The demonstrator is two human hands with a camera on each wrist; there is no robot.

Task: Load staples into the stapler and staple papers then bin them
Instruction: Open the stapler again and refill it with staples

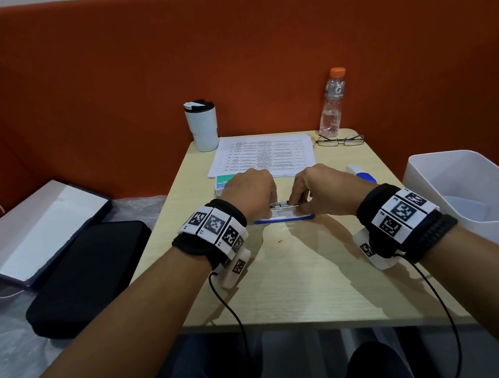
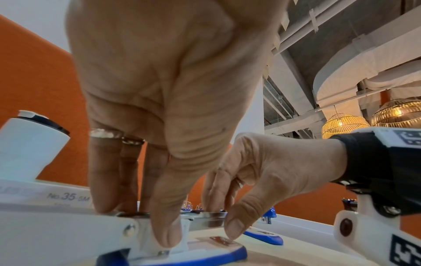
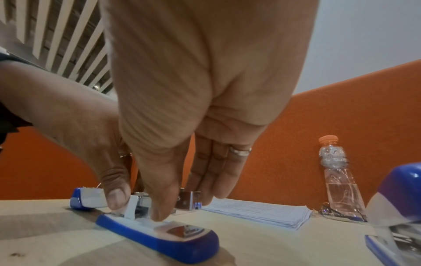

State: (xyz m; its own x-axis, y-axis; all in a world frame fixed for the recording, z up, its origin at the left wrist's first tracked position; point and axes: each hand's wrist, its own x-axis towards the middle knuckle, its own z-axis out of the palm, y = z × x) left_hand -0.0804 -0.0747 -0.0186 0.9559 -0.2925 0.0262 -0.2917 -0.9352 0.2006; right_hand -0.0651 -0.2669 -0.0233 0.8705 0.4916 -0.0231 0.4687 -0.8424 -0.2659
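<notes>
A blue-and-white stapler [image 1: 284, 216] lies in the middle of the table with its top cover [image 3: 89, 198] swung back flat and its metal magazine [image 3: 189, 201] bare. My left hand [image 1: 269, 203] pinches the white hinge block between thumb [image 2: 168, 232] and fingers. My right hand [image 1: 297, 199] pinches the front of the magazine, its thumb [image 3: 159, 210] touching the base. Whether staples lie in the magazine is hidden by the fingers. Printed papers [image 1: 263, 154] are stacked behind the hands. A green staple box [image 1: 222, 182] sits left of them.
A white bin [image 1: 469, 193] stands off the table's right edge. A second blue stapler [image 1: 361, 174] lies by my right hand. A white tumbler [image 1: 202, 126], a bottle [image 1: 332, 103] and glasses [image 1: 340, 141] line the back. A black case [image 1: 90, 278] lies to the left.
</notes>
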